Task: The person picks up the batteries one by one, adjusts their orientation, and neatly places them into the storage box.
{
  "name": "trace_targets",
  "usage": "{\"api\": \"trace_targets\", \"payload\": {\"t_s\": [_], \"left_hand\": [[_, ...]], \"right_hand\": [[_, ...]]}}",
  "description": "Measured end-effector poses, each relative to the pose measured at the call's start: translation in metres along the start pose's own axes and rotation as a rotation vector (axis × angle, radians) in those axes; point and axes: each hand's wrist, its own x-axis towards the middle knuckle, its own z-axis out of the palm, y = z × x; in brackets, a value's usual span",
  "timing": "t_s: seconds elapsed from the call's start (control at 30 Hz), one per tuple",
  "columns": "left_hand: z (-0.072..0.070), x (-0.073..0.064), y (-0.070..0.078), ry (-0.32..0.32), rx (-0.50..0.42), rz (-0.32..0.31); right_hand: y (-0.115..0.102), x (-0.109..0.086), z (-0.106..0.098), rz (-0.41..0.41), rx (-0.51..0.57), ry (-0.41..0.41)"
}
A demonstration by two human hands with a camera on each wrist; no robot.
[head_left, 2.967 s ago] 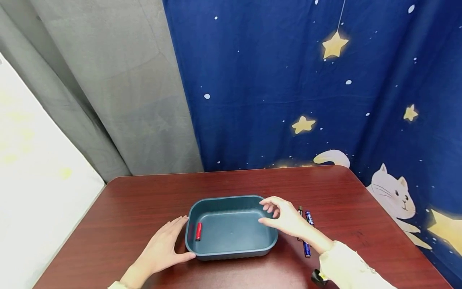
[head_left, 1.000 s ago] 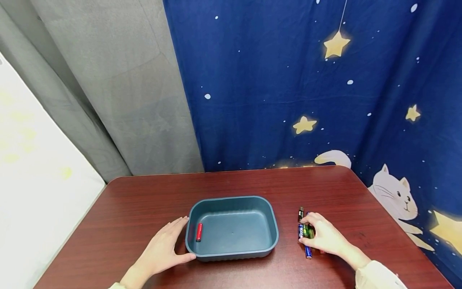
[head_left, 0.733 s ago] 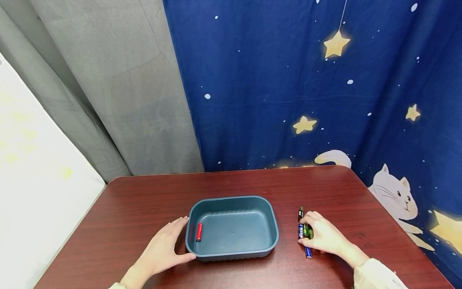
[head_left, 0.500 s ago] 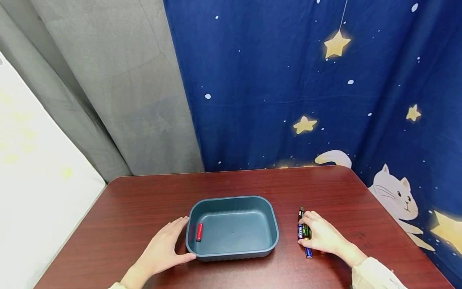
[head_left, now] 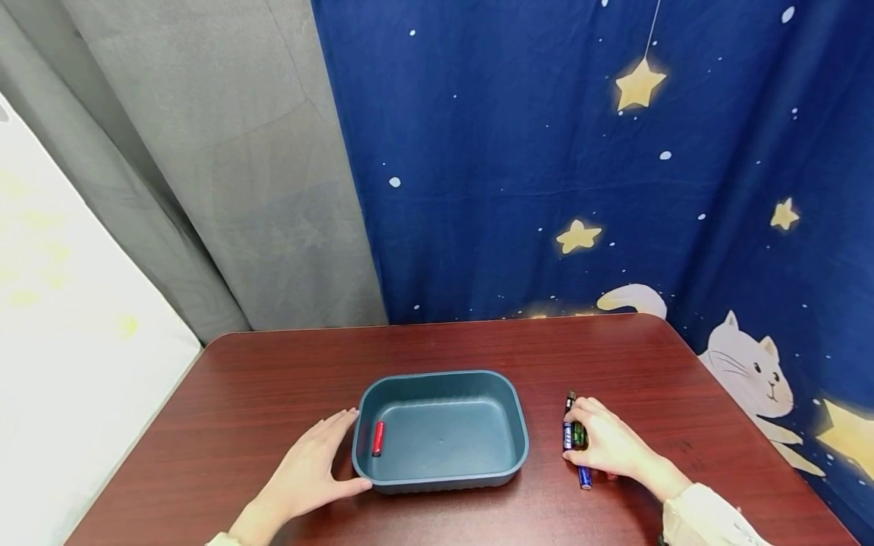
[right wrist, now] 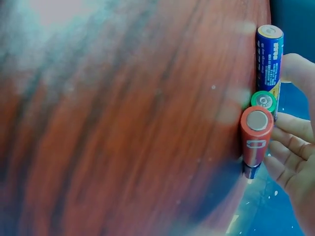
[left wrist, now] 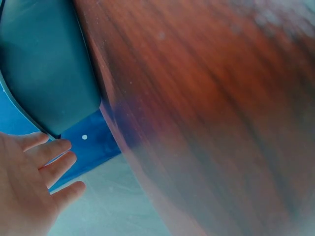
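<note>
My left hand (head_left: 300, 466) has its fingers spread and touches the left side of a dark teal plastic bin (head_left: 440, 482). A red battery (head_left: 378, 438) lies inside, near the bin's left wall. To the right of the bin, my right hand (head_left: 608, 444) pinches a blue battery (head_left: 567, 436) between thumb and fingers. Beside it sit a green battery (head_left: 579, 434), a dark battery (head_left: 570, 400) and another blue battery (head_left: 585, 478). The right wrist view shows a red battery (right wrist: 256, 140) close to the palm, which mostly hides behind the hand in the head view.
The batteries and bin stand on a dark red wooden table (head_left: 437, 345). Behind it hang a grey curtain (head_left: 273, 189) and a blue curtain with stars (head_left: 492, 152). A white surface (head_left: 68, 318) borders the left side.
My right hand has left the bin's right rim and moved right to the batteries, where its thumb and fingers have closed around a blue one. My left hand stays in place.
</note>
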Motion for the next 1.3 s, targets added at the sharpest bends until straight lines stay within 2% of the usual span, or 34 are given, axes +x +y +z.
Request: {"api": "trace_targets", "payload": {"t_s": [0.17,0.27,0.5,0.8,1.07,1.3], "left_hand": [[0.000,0.000,0.001,-0.003,-0.005,-0.001],[0.000,0.000,0.001,0.001,-0.005,0.003],[0.000,0.001,0.001,0.018,0.005,0.017],[0.000,0.000,0.002,0.016,0.004,0.008],[0.002,0.000,0.002,0.029,0.001,0.017],[0.001,0.000,0.002,0.026,0.002,0.009]], "right_hand": [[0.004,0.001,-0.002,-0.035,0.055,0.094],[0.002,0.004,-0.008,-0.023,0.099,0.114],[-0.005,0.014,-0.023,0.016,0.167,0.115],[-0.021,0.035,-0.025,-0.048,0.172,0.141],[-0.043,0.057,-0.028,-0.060,0.184,0.108],[-0.061,0.078,-0.029,-0.111,0.198,0.079]]}}
